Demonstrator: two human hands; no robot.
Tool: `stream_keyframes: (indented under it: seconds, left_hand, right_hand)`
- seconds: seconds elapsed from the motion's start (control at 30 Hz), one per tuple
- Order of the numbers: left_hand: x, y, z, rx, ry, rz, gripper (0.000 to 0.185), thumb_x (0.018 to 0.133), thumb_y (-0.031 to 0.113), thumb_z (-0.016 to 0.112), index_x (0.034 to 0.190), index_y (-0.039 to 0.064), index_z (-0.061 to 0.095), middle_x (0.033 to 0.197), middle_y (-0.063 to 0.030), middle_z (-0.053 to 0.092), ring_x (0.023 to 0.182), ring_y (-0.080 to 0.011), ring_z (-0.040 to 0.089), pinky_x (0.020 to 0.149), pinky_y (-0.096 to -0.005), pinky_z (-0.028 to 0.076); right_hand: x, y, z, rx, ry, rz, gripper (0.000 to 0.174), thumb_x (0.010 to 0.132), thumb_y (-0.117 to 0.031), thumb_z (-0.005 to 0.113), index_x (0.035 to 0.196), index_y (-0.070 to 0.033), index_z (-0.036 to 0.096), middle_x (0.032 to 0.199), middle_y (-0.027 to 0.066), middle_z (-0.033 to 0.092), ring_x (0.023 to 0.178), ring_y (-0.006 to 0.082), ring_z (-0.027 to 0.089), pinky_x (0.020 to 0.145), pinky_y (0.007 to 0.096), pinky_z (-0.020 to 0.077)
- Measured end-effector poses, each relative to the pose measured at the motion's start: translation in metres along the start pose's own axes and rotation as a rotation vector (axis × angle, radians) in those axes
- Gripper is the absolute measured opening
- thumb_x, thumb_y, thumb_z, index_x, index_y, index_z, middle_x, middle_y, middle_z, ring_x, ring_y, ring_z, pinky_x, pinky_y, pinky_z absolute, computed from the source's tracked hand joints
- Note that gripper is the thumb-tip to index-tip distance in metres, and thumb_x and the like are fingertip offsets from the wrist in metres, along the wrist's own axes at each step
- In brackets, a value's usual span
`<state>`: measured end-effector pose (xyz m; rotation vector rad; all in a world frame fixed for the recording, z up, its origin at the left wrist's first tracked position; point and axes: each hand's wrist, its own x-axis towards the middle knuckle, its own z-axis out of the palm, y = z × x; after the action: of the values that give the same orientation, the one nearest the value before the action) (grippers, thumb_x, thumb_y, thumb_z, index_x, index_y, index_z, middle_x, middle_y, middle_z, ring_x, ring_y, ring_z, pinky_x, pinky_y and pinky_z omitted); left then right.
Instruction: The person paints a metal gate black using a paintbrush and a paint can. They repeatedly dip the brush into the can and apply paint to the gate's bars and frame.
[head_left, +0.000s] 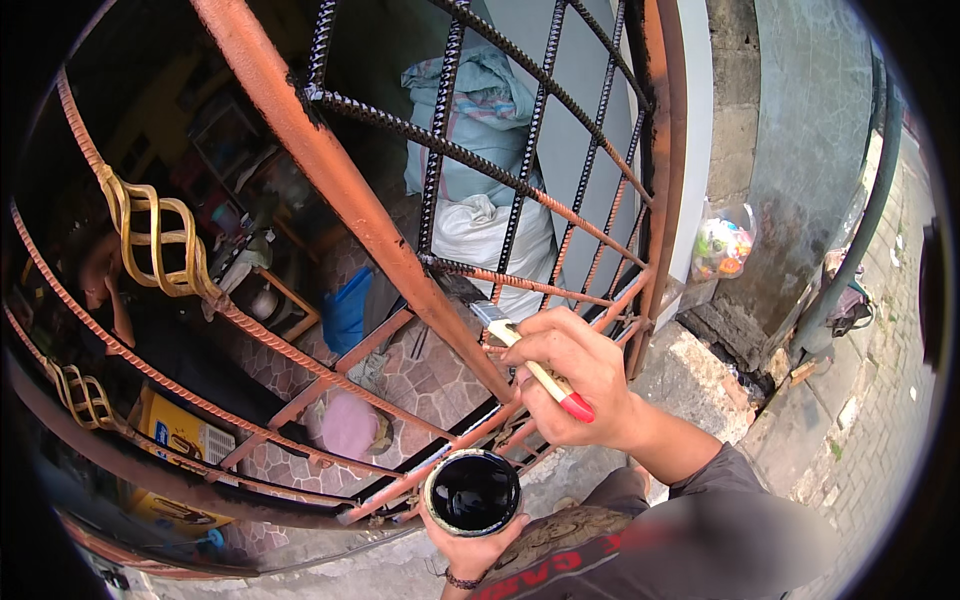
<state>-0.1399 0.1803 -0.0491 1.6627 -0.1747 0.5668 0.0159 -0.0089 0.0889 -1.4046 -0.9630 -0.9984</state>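
Observation:
My right hand (574, 375) grips a paintbrush (546, 380) with a cream handle and a red end. Its dark-tipped bristles meet or nearly meet a twisted iron bar of the window grille (517, 279), close to the orange-brown frame post (352, 176); exact contact cannot be told. Below it, my left hand (469, 546) holds a round open can of black paint (474, 493) just under the lower rail. The upper bars of the grille are black, while the lower right ones are orange-brown. At the left, bars with gold-coloured basket twists (161, 236) are orange-brown.
Behind the grille stand stuffed sacks (484, 225), a blue plastic item (347, 311), a pink round thing (349, 425) and yellow cartons (184, 431). A person (112, 300) is inside at the left. Outside are a bag of colourful items (722, 244), a concrete block (686, 375) and a thick pipe (862, 240).

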Motion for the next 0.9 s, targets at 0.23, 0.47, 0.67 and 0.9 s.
stream_keyframes:
  seconds: [0.23,0.47,0.67,0.9]
  left_hand:
    - [0.001,0.006,0.000,0.015,-0.004,-0.027,0.123,0.055,0.014,0.100,0.150,0.001,0.024,0.141,-0.0189,0.052,0.126,-0.0287,0.060,0.109,-0.0453,0.048]
    - [0.002,0.008,-0.001,0.056,-0.013,-0.032,0.122,0.054,0.016,0.100,0.150,0.002,0.025,0.141,-0.0174,0.051,0.129,-0.0273,0.057,0.109,-0.0447,0.047]
    - [0.003,0.007,0.003,0.077,0.023,-0.029,0.122,0.054,0.020,0.101,0.150,0.002,0.027,0.141,-0.0163,0.052,0.129,-0.0268,0.057,0.110,-0.0448,0.046]
    - [0.004,0.018,0.006,-0.032,-0.017,-0.077,0.122,0.059,0.017,0.099,0.151,0.003,0.020,0.142,-0.0183,0.049,0.128,-0.0283,0.057,0.107,-0.0446,0.050]
  right_hand:
    - [-0.018,0.014,-0.001,-0.038,-0.050,0.036,0.028,0.076,0.004,0.066,0.103,-0.001,0.066,0.105,0.0182,0.062,0.082,0.0297,0.066,0.070,0.0375,0.0553]
    - [-0.017,0.016,-0.005,-0.040,-0.051,0.154,0.027,0.076,0.005,0.064,0.102,0.000,0.065,0.099,0.0187,0.063,0.084,0.0283,0.067,0.069,0.0362,0.0551]
    - [-0.022,0.025,-0.004,-0.087,0.055,0.137,0.026,0.075,0.007,0.063,0.101,0.001,0.065,0.099,0.0179,0.062,0.084,0.0283,0.066,0.071,0.0366,0.0546]
    - [-0.038,0.029,0.003,-0.061,0.021,0.144,0.029,0.076,0.006,0.065,0.105,0.001,0.063,0.104,0.0181,0.059,0.086,0.0299,0.066,0.073,0.0358,0.0548]
